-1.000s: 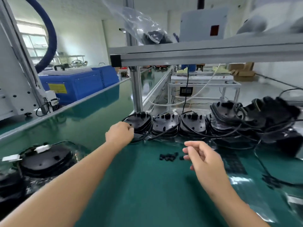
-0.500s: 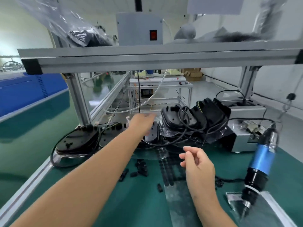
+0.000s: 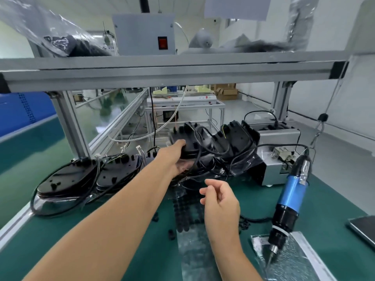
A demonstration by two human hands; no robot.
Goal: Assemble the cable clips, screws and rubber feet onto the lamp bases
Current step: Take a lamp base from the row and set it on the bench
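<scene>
Black lamp bases with cables lie in stacks at the left [image 3: 67, 179] and in a tangled pile [image 3: 233, 138] at the back centre of the green bench. My left hand [image 3: 174, 155] reaches into that pile and grips the edge of one black lamp base [image 3: 188, 147], thumb on top. My right hand [image 3: 221, 201] hovers above a clear sheet of black rubber feet [image 3: 188, 213], fingers loosely curled, with nothing visible in them. A few loose black cable clips [image 3: 171, 234] lie on the mat beside the sheet.
A blue electric screwdriver [image 3: 292, 195] hangs at the right, its tip over a shiny foil bag [image 3: 288, 258]. Behind it stands a grey metal machine [image 3: 280, 138]. An aluminium shelf beam [image 3: 182, 72] crosses overhead. A flat dark device [image 3: 363, 228] lies at the right edge.
The view has swung right from the left stacks to the pile. My left hand moved from a left-hand base across to the pile and took hold of a base. My right hand stayed hovering.
</scene>
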